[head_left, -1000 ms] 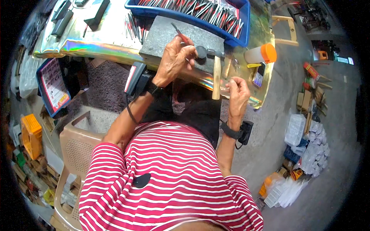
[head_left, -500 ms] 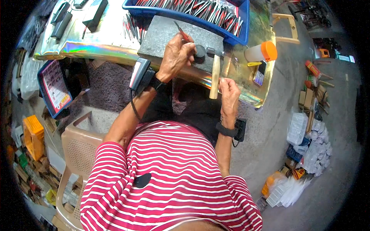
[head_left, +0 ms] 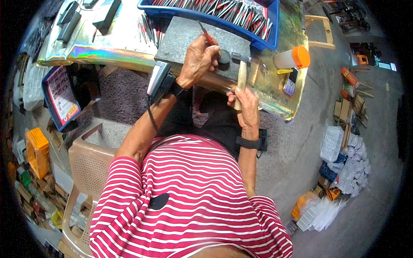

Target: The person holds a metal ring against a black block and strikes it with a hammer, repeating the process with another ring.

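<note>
My left hand is closed on a slim red-and-dark pointed tool, its thin dark tip slanting up and away over a grey stone slab. The exact kind of tool cannot be told. Right of those fingers, a round black disc sits at the slab's near edge. A hammer rests its metal head on the slab, its pale wooden handle pointing toward me. Around the lower end of that handle, the fingers of my right hand are wrapped.
Behind the slab stands a blue tray full of slim red-and-black tools; more lie in a bundle to its left. An orange-lidded jar and a phone are at the table's right. A plastic chair stands left of me.
My right hand has moved left and closed round the hammer's handle, having been beside it before. The left hand stays almost where it was with the slim tool.
</note>
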{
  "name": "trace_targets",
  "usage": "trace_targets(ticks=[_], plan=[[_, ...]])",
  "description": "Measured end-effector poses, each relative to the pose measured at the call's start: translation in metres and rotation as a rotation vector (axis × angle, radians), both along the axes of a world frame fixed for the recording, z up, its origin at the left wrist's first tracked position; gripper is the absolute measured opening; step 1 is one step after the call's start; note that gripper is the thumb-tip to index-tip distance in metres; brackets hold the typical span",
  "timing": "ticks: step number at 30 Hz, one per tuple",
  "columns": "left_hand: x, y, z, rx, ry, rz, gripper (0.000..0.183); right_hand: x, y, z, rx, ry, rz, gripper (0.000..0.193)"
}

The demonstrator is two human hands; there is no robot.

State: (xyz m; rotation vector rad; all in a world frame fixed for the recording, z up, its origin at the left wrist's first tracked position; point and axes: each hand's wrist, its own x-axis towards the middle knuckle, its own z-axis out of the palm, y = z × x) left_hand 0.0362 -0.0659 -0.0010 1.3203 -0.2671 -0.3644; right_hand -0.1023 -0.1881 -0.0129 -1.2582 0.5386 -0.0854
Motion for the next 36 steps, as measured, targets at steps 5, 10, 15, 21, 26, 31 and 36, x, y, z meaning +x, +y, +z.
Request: trace_targets(ticks=[5,10,15,21,26,31,36], plan=[[-0.0002,-0.0001,-0.0006,0.000,-0.013,0.001,0.007,-0.0001,-0.0011,-0.0031,0.054,-0.026,0.004,0.022],[0.0002,-0.0016,-0.0054,0.001,-0.066,0.000,0.007,0.0001,-0.0010,-0.0022,0.063,-0.024,-0.009,0.022],[-0.0001,-0.0007,-0.0044,0.020,-0.076,0.010,0.006,0.0014,0.0010,0.0000,0.065,-0.022,-0.013,0.021],[-0.0015,-0.0026,-0.0034,0.018,-0.088,0.029,0.005,0.0007,-0.0005,-0.0008,0.062,-0.009,-0.012,0.020],[-0.0023,-0.0044,0.0000,0.054,-0.105,0.040,0.004,0.0009,-0.0009,-0.0008,0.062,-0.004,-0.016,0.019],[-0.0019,-0.0029,-0.0011,0.124,-0.139,0.016,0.004,0.0011,-0.0012,-0.0026,0.073,-0.019,-0.017,0.019],[-0.0020,-0.0045,-0.0027,0.164,-0.213,0.035,0.005,0.0015,-0.0031,-0.0033,0.070,-0.014,-0.007,0.020]])
